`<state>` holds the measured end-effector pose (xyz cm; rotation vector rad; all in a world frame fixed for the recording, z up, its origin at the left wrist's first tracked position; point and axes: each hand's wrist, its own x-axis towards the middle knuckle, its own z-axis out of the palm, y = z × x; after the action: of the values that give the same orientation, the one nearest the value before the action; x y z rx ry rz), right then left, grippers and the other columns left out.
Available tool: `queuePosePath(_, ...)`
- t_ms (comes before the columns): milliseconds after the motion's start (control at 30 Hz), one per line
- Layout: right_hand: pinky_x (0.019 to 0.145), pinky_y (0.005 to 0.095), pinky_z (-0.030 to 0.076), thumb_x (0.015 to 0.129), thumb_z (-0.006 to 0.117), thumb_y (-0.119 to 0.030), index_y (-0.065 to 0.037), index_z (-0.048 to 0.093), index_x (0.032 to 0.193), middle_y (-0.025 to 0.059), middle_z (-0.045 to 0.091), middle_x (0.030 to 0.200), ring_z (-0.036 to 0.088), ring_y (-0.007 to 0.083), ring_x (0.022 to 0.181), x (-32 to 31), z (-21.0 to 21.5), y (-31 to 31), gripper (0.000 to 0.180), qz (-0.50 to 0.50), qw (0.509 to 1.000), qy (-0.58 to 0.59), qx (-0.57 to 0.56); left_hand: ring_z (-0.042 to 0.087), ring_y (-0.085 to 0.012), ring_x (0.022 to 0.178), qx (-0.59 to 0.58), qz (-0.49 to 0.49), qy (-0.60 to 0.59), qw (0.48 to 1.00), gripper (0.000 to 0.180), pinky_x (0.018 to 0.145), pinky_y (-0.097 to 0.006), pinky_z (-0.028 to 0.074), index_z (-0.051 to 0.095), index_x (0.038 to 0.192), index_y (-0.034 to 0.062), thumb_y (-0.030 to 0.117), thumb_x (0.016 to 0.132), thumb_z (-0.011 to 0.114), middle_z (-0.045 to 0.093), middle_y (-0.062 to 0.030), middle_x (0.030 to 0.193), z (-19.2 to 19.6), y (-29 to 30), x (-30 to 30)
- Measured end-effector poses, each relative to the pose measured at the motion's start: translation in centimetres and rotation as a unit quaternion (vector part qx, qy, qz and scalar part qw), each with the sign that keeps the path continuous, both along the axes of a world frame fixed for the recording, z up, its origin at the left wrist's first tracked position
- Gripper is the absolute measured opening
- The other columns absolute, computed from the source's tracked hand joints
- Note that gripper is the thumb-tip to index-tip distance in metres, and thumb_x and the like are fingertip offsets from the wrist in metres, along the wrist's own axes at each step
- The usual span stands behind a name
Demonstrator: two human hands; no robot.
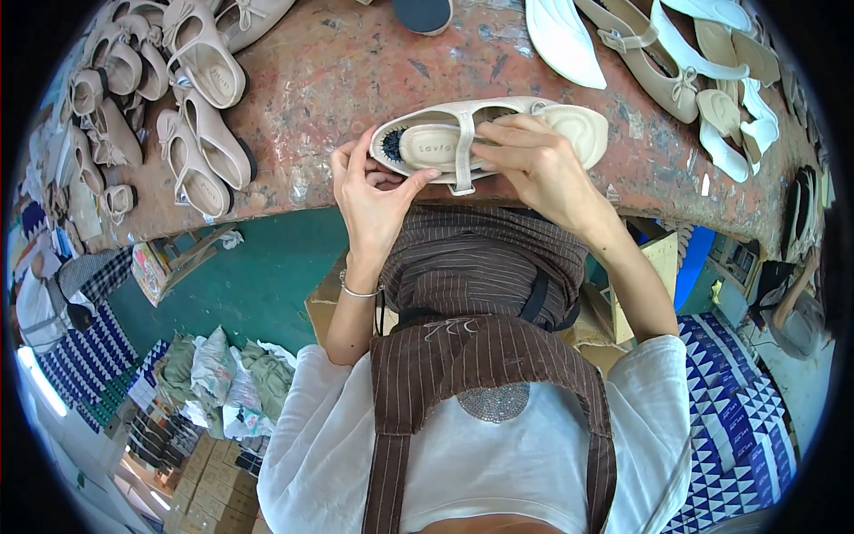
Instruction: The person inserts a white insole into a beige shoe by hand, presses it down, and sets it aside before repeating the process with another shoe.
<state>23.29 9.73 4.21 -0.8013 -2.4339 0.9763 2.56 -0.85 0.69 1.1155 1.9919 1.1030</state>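
A beige strapped flat shoe lies sideways near the front edge of the workbench, its heel to the left. My left hand grips the heel end, thumb on the near rim and fingers around the back. Inside the shoe is the heel part of a cream insole with printing on it, left of the strap. Dark bristly material shows at the heel. My right hand is closed on the insole just right of the strap. A padded cream forepart sticks out over the toe; my fingers hide where it joins.
Several beige shoes with bows crowd the left of the workbench. At the far right are more shoes, cream insoles and white shaped pieces. A dark sole sits at the far edge. Cloth bundles lie below left.
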Motion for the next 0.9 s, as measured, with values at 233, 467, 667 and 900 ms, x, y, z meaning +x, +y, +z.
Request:
queuePosePath(233, 0.087, 0.0396, 0.053, 0.073, 0.067, 0.006, 0.004, 0.072, 0.093, 0.0173, 0.07, 0.103, 0.066, 0.0315, 0.101, -2.9, -0.8, -0.1, 0.021, 0.013, 0.998, -0.01, -0.064, 0.062, -0.0144, 0.079, 0.014, 0.011, -0.03, 0.999, 0.076, 0.064, -0.026, 0.061, 0.058, 0.124, -0.0068, 0.018, 0.061, 0.094, 0.049, -0.0102, 0.112, -0.2, 0.3, -0.3)
queuePosePath(467, 0.085, 0.0395, 0.053, 0.07, 0.067, 0.004, 0.002, 0.073, 0.087, 0.0137, 0.071, 0.09, 0.065, 0.0285, 0.093, -3.7, -2.4, -0.3, 0.019, 0.017, 1.0, -0.021, -0.004, 0.06, -0.0101, 0.073, 0.029, 0.063, -0.027, 0.997, 0.049, 0.058, -0.022, 0.056, 0.067, 0.109, -0.0066, 0.013, 0.07, 0.089, 0.057, -0.0067, 0.094, -1.3, 1.2, -1.0)
queuePosePath(667, 0.097, 0.0385, 0.048, 0.075, 0.064, -0.003, -0.001, 0.072, 0.104, 0.0144, 0.065, 0.122, 0.062, 0.0273, 0.109, -3.8, -2.3, -0.9, 0.03, 0.079, 0.991, -0.089, 0.063, 0.055, -0.0082, 0.058, -0.005, 0.094, -0.153, 0.984, 0.025, 0.046, -0.025, 0.047, 0.071, 0.095, -0.0059, 0.006, 0.077, 0.082, 0.06, -0.0058, 0.082, -1.7, 2.0, -1.6)
queuePosePath(900, 0.082, 0.0364, 0.058, 0.084, 0.051, -0.004, -0.008, 0.065, 0.124, 0.0159, 0.064, 0.124, 0.069, 0.0262, 0.102, -5.5, -2.0, -1.2, 0.043, 0.174, 0.966, -0.168, 0.091, 0.053, -0.0081, 0.051, 0.026, 0.066, -0.075, 0.995, 0.007, 0.042, -0.027, 0.042, 0.07, 0.086, -0.0051, 0.001, 0.084, 0.07, 0.061, -0.0061, 0.071, -2.9, 2.2, -2.4)
